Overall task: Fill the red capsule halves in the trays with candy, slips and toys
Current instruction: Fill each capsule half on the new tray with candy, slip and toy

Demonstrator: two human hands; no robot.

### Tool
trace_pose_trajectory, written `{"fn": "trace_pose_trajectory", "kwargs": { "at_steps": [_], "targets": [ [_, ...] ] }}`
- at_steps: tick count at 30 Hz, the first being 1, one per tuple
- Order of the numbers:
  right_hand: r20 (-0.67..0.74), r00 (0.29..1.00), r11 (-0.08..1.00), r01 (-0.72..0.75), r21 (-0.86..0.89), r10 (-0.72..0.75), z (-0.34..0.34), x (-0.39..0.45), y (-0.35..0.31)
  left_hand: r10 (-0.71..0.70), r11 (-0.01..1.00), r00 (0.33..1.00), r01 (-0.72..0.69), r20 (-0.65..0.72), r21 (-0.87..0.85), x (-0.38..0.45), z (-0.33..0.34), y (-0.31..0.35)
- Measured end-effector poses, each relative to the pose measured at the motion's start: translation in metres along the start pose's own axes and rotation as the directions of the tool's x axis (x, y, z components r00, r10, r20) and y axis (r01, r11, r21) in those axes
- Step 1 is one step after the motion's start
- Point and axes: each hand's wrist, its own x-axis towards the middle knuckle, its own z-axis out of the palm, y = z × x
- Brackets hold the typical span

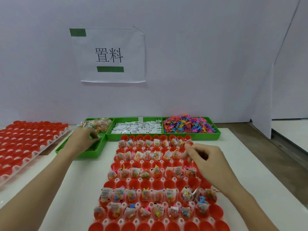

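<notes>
A white tray (131,162) of red capsule halves lies in front of me; alternate rows hold candy packets, slips and small toys, the rows between are bare red cups (156,183). My left hand (83,139) reaches into the green candy bin (93,155), fingers curled over its floor near the candy packets (97,125); I cannot tell whether it holds anything. My right hand (205,157) hovers over the tray's upper right, fingertips pinched together above a cup; whatever it pinches is too small to make out.
Behind the tray stand a green bin of white slips (136,128) and a green bin of colourful plastic toys (188,125). A second tray of unfilled red halves (23,144) sits raised at the left. A wall with a paper sign stands behind.
</notes>
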Motion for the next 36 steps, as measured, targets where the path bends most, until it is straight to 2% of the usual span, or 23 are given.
{"fn": "trace_pose_trajectory", "kwargs": {
  "at_steps": [3,6,8,10,12,14,16,18,23,26,29,36],
  "targets": [
    [-0.027,1.0,1.0,-0.002,0.021,0.003,-0.003,0.0,-0.002,-0.008,0.999,1.0,0.009,-0.024,0.044,0.0,-0.003,0.006],
    [-0.055,0.998,0.998,-0.024,0.051,0.026,-0.007,-0.001,-0.002,-0.029,0.999,0.986,0.031,-0.164,0.007,-0.003,-0.009,0.017],
    [-0.06,0.997,0.996,-0.034,0.088,0.039,-0.009,-0.001,-0.004,-0.062,0.991,0.951,0.022,-0.301,-0.133,-0.01,-0.018,0.031],
    [-0.057,0.998,0.995,-0.032,0.098,0.038,-0.009,-0.002,-0.004,-0.143,0.943,0.926,0.02,-0.351,-0.332,-0.021,-0.031,0.05],
    [-0.051,0.998,0.995,-0.027,0.101,0.032,-0.009,-0.002,-0.004,-0.242,0.805,0.934,0.042,-0.262,-0.592,-0.038,-0.04,0.068],
    [-0.044,0.998,0.995,-0.029,0.093,0.033,-0.007,-0.003,-0.005,-0.24,0.585,0.966,0.063,-0.098,-0.809,-0.059,-0.044,0.085],
    [-0.028,0.999,0.997,-0.022,0.074,0.024,-0.005,-0.004,-0.008,-0.173,0.471,0.985,0.078,-0.005,-0.879,-0.081,-0.043,0.1],
    [0.002,1.0,1.0,-0.006,0.028,0.006,-0.001,-0.004,-0.011,-0.114,0.417,0.993,0.083,0.038,-0.905,-0.099,-0.042,0.112],
    [0.167,0.986,0.979,0.043,-0.201,-0.009,0.009,0.017,-0.019,0.028,0.428,0.999,-0.033,-0.023,-0.903,-0.116,-0.046,0.125],
    [0.234,0.972,0.95,0.082,-0.303,-0.009,0.019,0.048,-0.028,0.076,0.432,0.997,-0.052,-0.021,-0.9,-0.12,-0.046,0.127],
    [0.264,0.965,0.914,0.112,-0.389,-0.005,0.036,0.091,-0.031,0.049,0.433,0.999,-0.019,0.002,-0.901,-0.123,-0.041,0.128],
    [0.309,0.943,0.823,0.073,-0.564,0.128,0.091,0.175,-0.009,-0.028,0.423,0.999,0.029,0.018,-0.906,-0.121,-0.035,0.118]
  ]
}}
